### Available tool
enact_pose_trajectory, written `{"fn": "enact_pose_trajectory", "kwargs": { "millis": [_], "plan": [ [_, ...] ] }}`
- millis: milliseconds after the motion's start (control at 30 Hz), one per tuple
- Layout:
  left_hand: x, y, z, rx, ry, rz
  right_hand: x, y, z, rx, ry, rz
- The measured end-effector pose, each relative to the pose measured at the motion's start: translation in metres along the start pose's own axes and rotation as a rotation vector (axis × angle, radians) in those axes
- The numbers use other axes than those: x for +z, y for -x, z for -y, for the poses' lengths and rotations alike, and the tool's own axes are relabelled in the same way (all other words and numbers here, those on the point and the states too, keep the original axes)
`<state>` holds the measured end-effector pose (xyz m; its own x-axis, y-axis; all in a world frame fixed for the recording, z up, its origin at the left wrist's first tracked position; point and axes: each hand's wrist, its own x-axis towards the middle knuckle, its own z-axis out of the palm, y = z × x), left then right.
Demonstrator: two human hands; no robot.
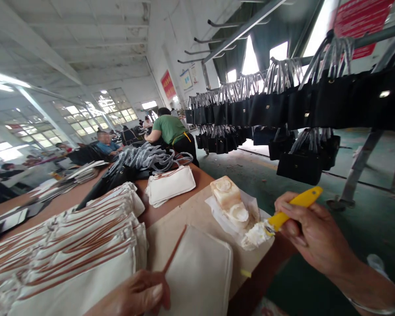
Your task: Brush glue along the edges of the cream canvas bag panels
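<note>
My right hand (307, 226) is closed round the yellow handle of a brush (296, 206), whose head is caked with white paste. The brush head is over the edge of a plastic sheet (215, 206), beside a whitish block-shaped container (225, 193). At the bottom, my left hand (141, 292) has its fingers pressed together at the left edge of a flat cream pouch (200, 267), by its brown edge strip. The pouch lies on a tan board (166, 219).
Stacked cream pouches (85, 259) with brown edges cover the table's left. Another small pile (171, 184) lies behind, near wrapped straps (145, 158). Black bags (299, 166) hang on racks at right. A person in green (171, 129) leans over the table further back.
</note>
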<state>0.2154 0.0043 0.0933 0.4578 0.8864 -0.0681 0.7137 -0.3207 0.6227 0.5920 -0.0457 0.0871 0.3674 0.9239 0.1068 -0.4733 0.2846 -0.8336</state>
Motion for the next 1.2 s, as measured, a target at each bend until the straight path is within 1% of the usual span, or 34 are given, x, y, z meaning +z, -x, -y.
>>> {"fn": "enact_pose_trajectory", "kwargs": {
  "millis": [33, 67, 100, 133, 200, 233, 267, 333, 400, 533, 600, 667, 767, 867, 967, 1100, 1200],
  "plan": [
    [0.003, -0.003, 0.007, -0.095, 0.039, 0.196, -0.001, 0.001, -0.007, 0.031, 0.0, 0.003],
    [0.008, -0.008, 0.014, -0.181, 0.066, 0.331, -0.002, 0.001, -0.014, 0.062, 0.005, 0.009],
    [0.015, -0.015, 0.022, -0.248, 0.072, 0.369, -0.002, 0.002, -0.021, 0.09, 0.014, 0.017],
    [0.025, -0.022, 0.03, -0.289, 0.054, 0.296, -0.004, 0.002, -0.027, 0.114, 0.027, 0.025],
    [0.046, -0.04, 0.045, -0.331, -0.003, 0.067, -0.005, 0.0, -0.039, 0.141, 0.056, 0.036],
    [0.057, -0.049, 0.051, -0.349, -0.018, -0.019, -0.006, -0.002, -0.044, 0.152, 0.071, 0.036],
    [0.067, -0.057, 0.056, -0.365, -0.019, -0.08, -0.006, -0.004, -0.049, 0.163, 0.087, 0.033],
    [0.081, -0.073, 0.061, -0.388, 0.009, -0.122, -0.003, -0.009, -0.059, 0.18, 0.119, 0.026],
    [0.089, -0.085, 0.06, -0.407, 0.06, -0.12, 0.003, -0.016, -0.071, 0.182, 0.151, 0.032],
    [0.095, -0.096, 0.047, -0.418, 0.207, -0.077, 0.02, -0.033, -0.097, 0.135, 0.19, 0.099],
    [0.095, -0.096, 0.039, -0.405, 0.286, -0.052, 0.028, -0.042, -0.106, 0.099, 0.216, 0.128],
    [0.095, -0.092, 0.031, -0.381, 0.348, -0.03, 0.034, -0.05, -0.11, 0.062, 0.258, 0.151],
    [0.092, -0.084, 0.018, -0.347, 0.444, -0.028, 0.042, -0.056, -0.108, 0.02, 0.328, 0.22],
    [0.091, -0.079, 0.006, -0.338, 0.557, -0.038, 0.05, -0.057, -0.105, -0.018, 0.406, 0.306],
    [0.093, -0.075, -0.004, -0.321, 0.615, -0.022, 0.057, -0.056, -0.105, -0.106, 0.497, 0.362],
    [0.096, -0.069, -0.01, -0.314, 0.686, -0.012, 0.057, -0.057, -0.097, -0.229, 0.588, 0.338],
    [0.096, -0.067, -0.01, -0.33, 0.702, 0.005, 0.055, -0.053, -0.089, -0.244, 0.599, 0.326]
  ]
}}
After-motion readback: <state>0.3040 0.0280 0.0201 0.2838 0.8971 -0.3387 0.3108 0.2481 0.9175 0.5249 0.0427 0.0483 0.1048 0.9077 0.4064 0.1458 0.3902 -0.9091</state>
